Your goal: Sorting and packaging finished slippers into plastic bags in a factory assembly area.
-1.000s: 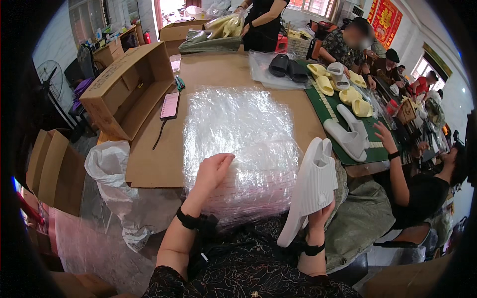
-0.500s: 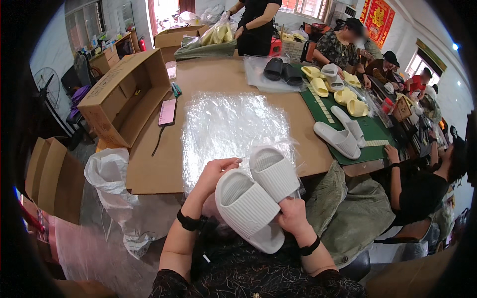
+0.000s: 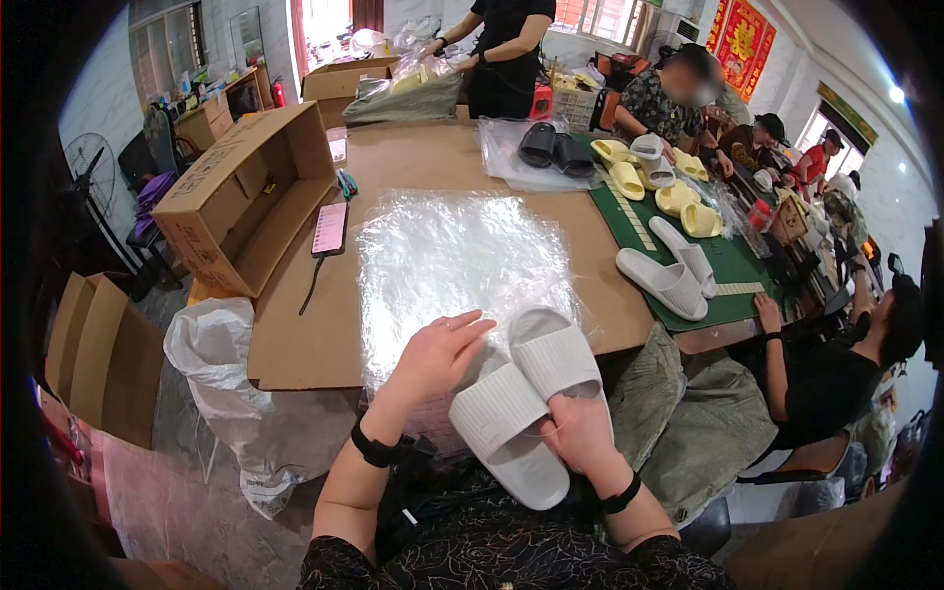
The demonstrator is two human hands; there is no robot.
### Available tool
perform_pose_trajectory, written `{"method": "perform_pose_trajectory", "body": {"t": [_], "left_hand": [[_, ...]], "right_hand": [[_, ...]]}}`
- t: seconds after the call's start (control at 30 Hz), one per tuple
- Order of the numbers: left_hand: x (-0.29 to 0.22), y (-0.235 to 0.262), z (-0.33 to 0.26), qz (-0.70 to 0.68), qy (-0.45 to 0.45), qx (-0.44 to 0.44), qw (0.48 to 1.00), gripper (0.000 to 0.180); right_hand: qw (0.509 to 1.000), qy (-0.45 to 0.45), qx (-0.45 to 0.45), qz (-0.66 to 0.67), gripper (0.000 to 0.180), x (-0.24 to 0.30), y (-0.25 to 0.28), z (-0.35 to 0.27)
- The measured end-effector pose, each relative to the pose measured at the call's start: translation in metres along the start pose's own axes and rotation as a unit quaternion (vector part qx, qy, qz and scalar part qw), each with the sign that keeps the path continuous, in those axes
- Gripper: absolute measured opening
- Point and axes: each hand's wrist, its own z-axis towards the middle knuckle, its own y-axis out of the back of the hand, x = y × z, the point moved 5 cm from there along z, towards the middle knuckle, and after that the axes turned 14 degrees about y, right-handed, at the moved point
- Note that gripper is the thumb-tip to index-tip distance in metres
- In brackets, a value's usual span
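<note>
A pair of light grey ribbed slide slippers, the left one [image 3: 503, 411] and the right one [image 3: 557, 356], is held up in front of my body. My right hand [image 3: 580, 433] grips them together where the straps meet, its thumb on top. Over the far end of the left slipper reaches my left hand [image 3: 440, 356], fingers stretched out and partly covering that end; whether it presses on the sole is hard to tell. Beyond the slippers, a stack of clear plastic bags [image 3: 462, 256] lies on the cardboard-covered table [image 3: 295, 339].
An open carton [image 3: 246, 202] and a phone [image 3: 329, 228] are at left. On the green mat [image 3: 615, 211] stand another grey pair [image 3: 669, 280] and yellow slippers [image 3: 625, 180]; black slippers [image 3: 538, 145] lie behind. Several co-workers sit at right; one person [image 3: 506, 59] stands at the far side.
The slippers have shifted slightly right and tilted. My left hand has moved from beside the left slipper to over its far end, fingers straighter. My right hand keeps its grip.
</note>
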Motion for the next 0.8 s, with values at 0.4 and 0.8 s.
{"method": "perform_pose_trajectory", "body": {"t": [0.4, 0.8], "left_hand": [[-0.03, -0.018, -0.019, 0.084, -0.139, 0.022, 0.987, 0.033], [-0.067, 0.0, -0.038, -0.002, -0.182, 0.069, 0.981, 0.037]], "right_hand": [[0.999, -0.009, 0.034, 0.021, 0.021, -0.01, -0.016, 0.031], [0.988, -0.092, -0.068, 0.101, 0.019, -0.041, -0.038, 0.166]]}}
